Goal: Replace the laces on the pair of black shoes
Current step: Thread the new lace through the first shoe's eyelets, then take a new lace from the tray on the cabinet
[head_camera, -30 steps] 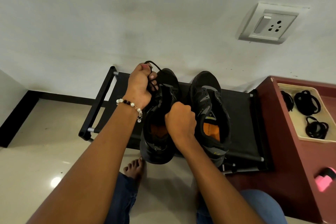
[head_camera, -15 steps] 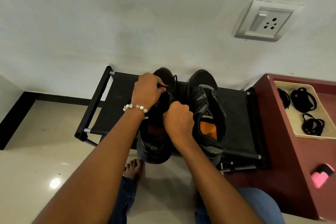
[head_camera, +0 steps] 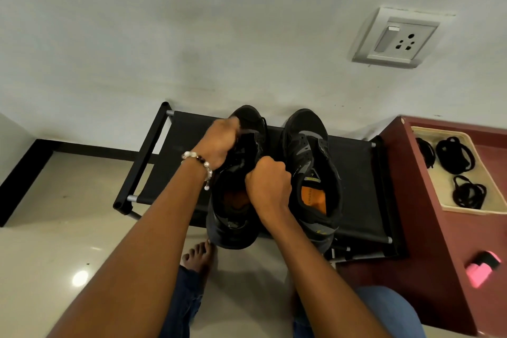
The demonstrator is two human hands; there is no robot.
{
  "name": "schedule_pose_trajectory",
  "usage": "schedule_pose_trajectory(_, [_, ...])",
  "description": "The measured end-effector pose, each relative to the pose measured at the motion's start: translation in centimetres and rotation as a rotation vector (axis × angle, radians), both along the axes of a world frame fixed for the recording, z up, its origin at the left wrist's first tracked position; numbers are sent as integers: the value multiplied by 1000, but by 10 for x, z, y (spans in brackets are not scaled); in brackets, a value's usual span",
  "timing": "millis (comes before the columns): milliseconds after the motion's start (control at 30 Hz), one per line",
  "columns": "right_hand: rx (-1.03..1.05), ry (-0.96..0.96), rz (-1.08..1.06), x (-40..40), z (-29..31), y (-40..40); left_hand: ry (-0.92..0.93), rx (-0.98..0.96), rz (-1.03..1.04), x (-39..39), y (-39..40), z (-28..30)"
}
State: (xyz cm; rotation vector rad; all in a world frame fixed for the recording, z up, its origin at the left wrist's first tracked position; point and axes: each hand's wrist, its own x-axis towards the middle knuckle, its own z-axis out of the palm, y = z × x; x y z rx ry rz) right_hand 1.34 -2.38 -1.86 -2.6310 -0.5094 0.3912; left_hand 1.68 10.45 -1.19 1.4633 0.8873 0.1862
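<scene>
Two black shoes sit side by side on the black rack (head_camera: pixel 356 173). The left hand (head_camera: pixel 219 145) and right hand (head_camera: pixel 267 186) are both curled tight on the left shoe (head_camera: pixel 236 211). The right shoe (head_camera: pixel 312 162) sits untouched. Right of the rack, three black lace bundles (head_camera: pixel 455 155) lie in one tray (head_camera: pixel 450 207).

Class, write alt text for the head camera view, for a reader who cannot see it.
Both hands work at the left black shoe on a black rack: left hand near its toe, right hand fisted at its tongue. The right shoe stands beside it.
</scene>
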Motion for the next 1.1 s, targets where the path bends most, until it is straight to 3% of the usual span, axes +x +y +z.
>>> schedule_pose_trajectory(67, [-8,-7,8,0,-1,0,-117,-274,166,-2,6,4])
schedule_pose_trajectory(100, [-13,-11,21,-1,-1,0,-107,-267,162,-4,8,5])
schedule_pose_trajectory(233, [20,24,52,-1,4,-2,-61,-28,28,-16,8,12])
schedule_pose_trajectory(367, [136,140,97,13,28,-9,3,379,-174,-32,4,30])
schedule_pose_trajectory(500, [393,-31,194,26,66,-22,16,622,-417,-43,-8,56])
schedule_pose_trajectory(600, [370,11,308,28,85,-24,-8,587,-430,-56,-10,77])
schedule_pose_trajectory(767, [373,88,246,30,100,-31,-122,354,-300,-79,-6,105])
schedule_pose_trajectory(867, [478,190,238,31,111,-40,-136,331,-249,-85,-2,117])
schedule_pose_trajectory(1000, [422,219,357,26,126,-42,-143,355,-370,-86,-5,135])
schedule_pose_trajectory(1100, [458,246,336,22,132,-40,-227,357,-336,-81,-7,145])
